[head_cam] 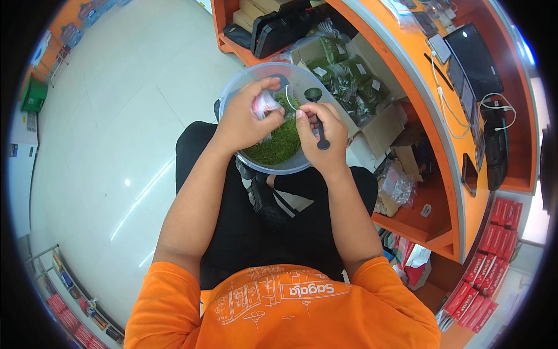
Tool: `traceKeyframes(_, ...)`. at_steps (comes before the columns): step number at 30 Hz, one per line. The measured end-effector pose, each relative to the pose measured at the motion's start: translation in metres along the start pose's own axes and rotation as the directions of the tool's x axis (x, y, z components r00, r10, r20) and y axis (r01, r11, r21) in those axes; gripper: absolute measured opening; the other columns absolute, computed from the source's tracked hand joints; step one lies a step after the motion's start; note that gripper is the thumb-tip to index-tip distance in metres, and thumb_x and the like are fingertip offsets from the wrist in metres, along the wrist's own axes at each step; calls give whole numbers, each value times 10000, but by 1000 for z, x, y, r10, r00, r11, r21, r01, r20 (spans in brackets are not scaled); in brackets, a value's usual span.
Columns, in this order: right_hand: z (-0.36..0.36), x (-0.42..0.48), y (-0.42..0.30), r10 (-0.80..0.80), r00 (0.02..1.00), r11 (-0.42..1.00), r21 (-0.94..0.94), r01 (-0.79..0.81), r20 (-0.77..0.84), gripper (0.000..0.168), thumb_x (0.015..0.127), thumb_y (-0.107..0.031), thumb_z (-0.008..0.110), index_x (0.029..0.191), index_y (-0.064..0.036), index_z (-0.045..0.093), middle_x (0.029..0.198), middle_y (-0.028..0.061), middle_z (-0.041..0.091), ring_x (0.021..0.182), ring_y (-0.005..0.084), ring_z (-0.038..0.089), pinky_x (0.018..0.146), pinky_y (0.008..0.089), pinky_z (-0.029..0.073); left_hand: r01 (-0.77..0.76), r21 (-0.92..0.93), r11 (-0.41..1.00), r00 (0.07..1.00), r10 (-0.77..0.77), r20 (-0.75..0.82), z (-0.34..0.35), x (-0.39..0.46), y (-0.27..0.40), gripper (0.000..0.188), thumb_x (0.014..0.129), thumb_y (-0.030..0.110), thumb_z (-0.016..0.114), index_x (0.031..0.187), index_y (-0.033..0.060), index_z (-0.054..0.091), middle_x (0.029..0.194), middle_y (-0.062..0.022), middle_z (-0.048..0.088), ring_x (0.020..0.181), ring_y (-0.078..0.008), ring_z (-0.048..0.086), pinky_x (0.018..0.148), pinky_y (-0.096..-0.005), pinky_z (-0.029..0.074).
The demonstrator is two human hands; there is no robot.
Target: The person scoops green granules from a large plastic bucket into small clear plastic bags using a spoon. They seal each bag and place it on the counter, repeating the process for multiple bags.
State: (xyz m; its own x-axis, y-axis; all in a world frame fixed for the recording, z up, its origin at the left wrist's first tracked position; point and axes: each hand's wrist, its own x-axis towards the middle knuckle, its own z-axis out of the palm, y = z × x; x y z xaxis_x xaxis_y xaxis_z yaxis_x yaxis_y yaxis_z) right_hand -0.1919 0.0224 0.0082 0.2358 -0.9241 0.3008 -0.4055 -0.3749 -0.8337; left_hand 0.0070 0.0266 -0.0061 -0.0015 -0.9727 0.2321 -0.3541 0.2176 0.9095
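Note:
A translucent plastic tub point(231, 83) stands before me at my knees, with chopped green leafy material point(274, 148) inside. Over it, my left hand point(242, 124) grips a bundle of small clear zip-lock bags point(264, 104) with reddish seal lines. My right hand point(324, 137) holds a black measuring spoon point(321, 124), its bowl up and carrying some of the green material. Its thumb and index finger also pinch the white edge of a clear bag point(291, 99) that stands open between my hands. The bag's lower part blends with the green behind it.
Right of the tub, an open cardboard box point(383, 131) holds several filled green plastic bags point(355, 80). An orange counter point(418, 78) curves along the right, bearing phones and cables. A black hard case point(283, 28) lies on its shelf ahead. Red boxes point(484, 270) are stacked at lower right.

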Motion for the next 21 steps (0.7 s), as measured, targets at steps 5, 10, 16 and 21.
traceKeyframes(5, 4, -4, 18, 127, 987, 991, -60, -122, 97, 99, 915, -43, 698, 1007, -5, 687, 932, 129, 661, 733, 245, 660, 717, 336, 536, 125, 0, 992, 991, -125, -53, 1, 2, -9, 461, 898, 138, 705, 1341, 24, 650, 1277, -131, 720, 1162, -219, 677, 1018, -349, 506)
traceKeyframes(10, -5, 1, 19, 82, 987, 997, -25, -80, 139, 86, 955, -52, 688, 1028, -13, 665, 925, 109, 659, 764, 200, 665, 742, 313, 528, 52, 161, 986, 994, -66, 82, 2, 3, -11, 369, 926, 137, 693, 1280, 30, 691, 1202, -110, 742, 1091, -209, 694, 971, -346, 515)
traceKeyframes(16, -9, 0, 28, 257, 957, 928, 242, -282, 133, 89, 1016, -45, 647, 1093, -4, 626, 947, 42, 654, 834, 123, 672, 763, 279, 532, 234, -21, 972, 962, -228, 148, -1, 6, 4, 250, 975, 166, 705, 1171, 11, 724, 1024, -71, 736, 953, -141, 667, 861, -300, 523)
traceKeyframes(21, -10, -1, 31, 216, 967, 887, 387, -252, 136, 202, 1013, -8, 635, 1194, 11, 545, 1015, 54, 632, 871, 113, 654, 785, 258, 530, 266, -129, 955, 960, -251, 123, -3, 6, 6, 187, 907, 118, 749, 1064, 17, 737, 962, -79, 731, 873, -160, 671, 807, -302, 520)
